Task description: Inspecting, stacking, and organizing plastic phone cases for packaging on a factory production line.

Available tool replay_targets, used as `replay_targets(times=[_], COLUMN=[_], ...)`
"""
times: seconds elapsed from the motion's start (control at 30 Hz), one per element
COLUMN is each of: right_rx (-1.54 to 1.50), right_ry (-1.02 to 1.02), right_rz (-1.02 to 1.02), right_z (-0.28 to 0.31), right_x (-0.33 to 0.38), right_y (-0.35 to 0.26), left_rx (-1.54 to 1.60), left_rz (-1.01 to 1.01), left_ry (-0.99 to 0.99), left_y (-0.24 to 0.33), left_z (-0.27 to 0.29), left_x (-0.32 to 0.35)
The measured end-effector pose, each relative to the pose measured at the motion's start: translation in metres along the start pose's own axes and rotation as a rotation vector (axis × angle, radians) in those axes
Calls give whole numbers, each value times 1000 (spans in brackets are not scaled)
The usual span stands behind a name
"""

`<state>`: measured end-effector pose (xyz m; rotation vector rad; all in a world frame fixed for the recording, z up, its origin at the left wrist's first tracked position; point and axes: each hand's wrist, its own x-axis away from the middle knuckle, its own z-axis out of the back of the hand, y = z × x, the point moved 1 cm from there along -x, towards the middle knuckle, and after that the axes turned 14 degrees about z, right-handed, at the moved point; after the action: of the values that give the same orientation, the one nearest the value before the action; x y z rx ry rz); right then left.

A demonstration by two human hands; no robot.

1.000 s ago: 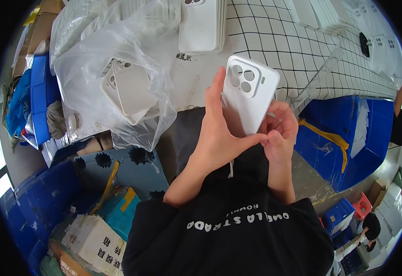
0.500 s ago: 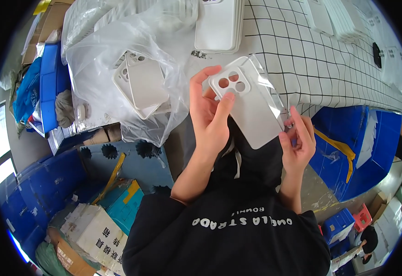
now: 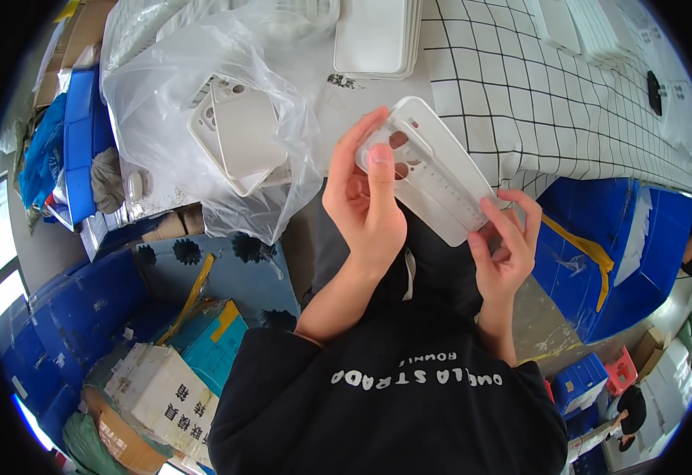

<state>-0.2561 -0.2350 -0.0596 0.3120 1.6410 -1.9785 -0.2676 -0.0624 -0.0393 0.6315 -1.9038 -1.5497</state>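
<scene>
A pale, translucent phone case with round camera holes is held tilted over my lap, close to the table edge. My left hand grips its camera end, thumb on the near face and fingers behind. At the opposite end, the fingers and thumb of my right hand pinch the lower right corner. Left of my hands, several similar white cases lie overlapping in the mouth of a clear plastic bag. Beyond my hands stands a stack of white cases.
A white cloth with a black grid covers the table's right part. More stacked cases and a small black object are at far right. Blue bins flank me, the right bin with yellow tape; cartons sit at lower left.
The case has been tipped so that its side edge and slanted face show. A clear, shiny sheet edge seen along its right side earlier no longer shows. My right fingers stay at its corner.
</scene>
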Motion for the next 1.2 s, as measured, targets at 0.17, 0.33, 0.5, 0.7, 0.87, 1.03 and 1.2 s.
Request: replay_targets(times=[0.17,0.33,0.5,0.7,0.87,1.03,1.2], right_rx=[-556,-599,-626,-1040,-1273,-1309,-1248], right_ry=[228,117,84,321,325,348,422], right_rz=[-390,-405,-493,-622,-384,-501,-551], right_z=[2,6,14,27,41,57,75], right_x=[2,11,5,7,12,22,35], right_y=[5,14,21,35,52,60,62], left_rx=[229,378,358,324,310,102,309], left_rz=[52,127,126,101,273,254,608], left_ry=[90,86,76,-23,-121,-201,-495], left_y=[-5,-5,-10,-4,6,15,-8], left_z=[8,8,2,-19,-61,-146,-238], left_x=[-13,-15,-15,-12,-45,-117,-213])
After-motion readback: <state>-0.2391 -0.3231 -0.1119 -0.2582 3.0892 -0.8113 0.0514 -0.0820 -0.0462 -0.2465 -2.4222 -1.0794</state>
